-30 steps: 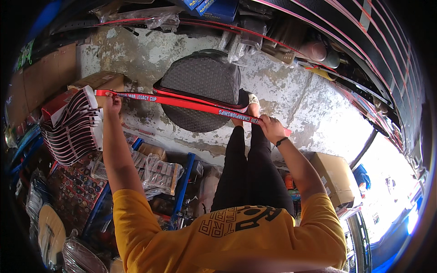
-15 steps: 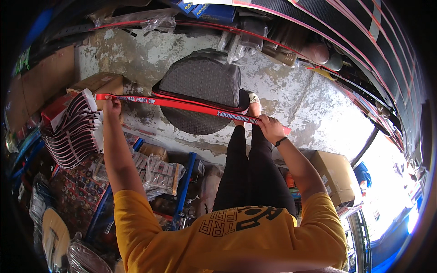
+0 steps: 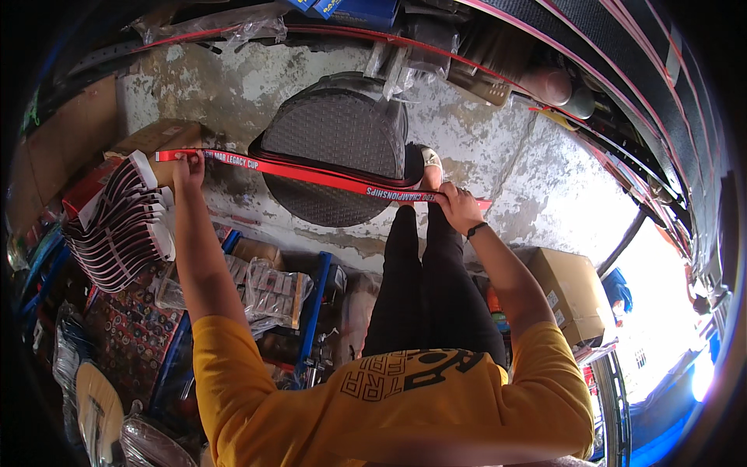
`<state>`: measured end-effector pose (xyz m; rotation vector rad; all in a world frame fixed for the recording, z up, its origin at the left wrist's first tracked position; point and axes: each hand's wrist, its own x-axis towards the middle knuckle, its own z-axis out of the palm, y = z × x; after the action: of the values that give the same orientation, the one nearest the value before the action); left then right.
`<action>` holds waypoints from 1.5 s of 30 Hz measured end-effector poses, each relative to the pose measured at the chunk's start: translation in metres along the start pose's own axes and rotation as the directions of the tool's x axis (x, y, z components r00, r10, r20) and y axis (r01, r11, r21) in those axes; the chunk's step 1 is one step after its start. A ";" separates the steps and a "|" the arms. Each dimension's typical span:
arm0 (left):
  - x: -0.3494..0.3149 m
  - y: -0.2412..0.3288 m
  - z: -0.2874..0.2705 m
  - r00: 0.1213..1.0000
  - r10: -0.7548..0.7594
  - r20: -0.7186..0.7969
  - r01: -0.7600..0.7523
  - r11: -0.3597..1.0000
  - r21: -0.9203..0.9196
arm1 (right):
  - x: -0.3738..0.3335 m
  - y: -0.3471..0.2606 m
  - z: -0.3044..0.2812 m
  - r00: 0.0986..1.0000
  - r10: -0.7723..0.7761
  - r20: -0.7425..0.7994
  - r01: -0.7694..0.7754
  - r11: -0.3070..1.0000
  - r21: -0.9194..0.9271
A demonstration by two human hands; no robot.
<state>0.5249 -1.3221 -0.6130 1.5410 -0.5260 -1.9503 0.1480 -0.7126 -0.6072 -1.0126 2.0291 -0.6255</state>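
Note:
A long red ribbon (image 3: 311, 174) with white printed lettering is stretched almost straight between my two hands, sloping down slightly to the right. My left hand (image 3: 189, 169) pinches it near its left end, leaving a short tip beyond the fingers. Toward the other end, my right hand (image 3: 461, 208) grips the ribbon between thumb and fingers, and a short red tail sticks out past it. Behind the ribbon is a round, dark, textured seat-like object (image 3: 334, 132), partly covered by the ribbon. A dark, red-edged band curves close behind the ribbon; whether it belongs to it I cannot tell.
A fanned stack of black-and-white strips (image 3: 117, 226) lies left of my left forearm, by a cardboard box (image 3: 159, 136). Plastic-wrapped packs (image 3: 272, 292) sit beside a blue rail (image 3: 313, 311). Another carton (image 3: 572, 296) stands right. Long dark straps (image 3: 622, 86) hang upper right.
The whole view has shifted slightly, with both hands and the ribbon a little higher in the picture. Both hands keep hold of the ribbon, which stays taut.

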 end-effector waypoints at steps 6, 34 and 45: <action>0.001 0.003 0.009 0.993 -0.026 -0.119 0.029 0.999 0.020 | 0.002 -0.003 -0.006 0.999 0.013 0.034 -0.013 1.000 0.014; 0.002 -0.033 0.047 0.990 0.049 -0.135 -0.046 0.999 0.030 | 0.026 0.006 0.002 0.992 0.118 0.038 -0.117 0.993 -0.030; -0.027 -0.067 0.072 0.904 0.389 -0.176 -0.196 0.744 0.639 | 0.031 0.001 0.007 0.985 0.159 0.067 -0.163 0.985 0.061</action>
<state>0.4457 -1.2584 -0.6173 1.9445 -1.2768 -1.3134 0.1412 -0.7379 -0.6243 -0.8105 1.9986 -0.5644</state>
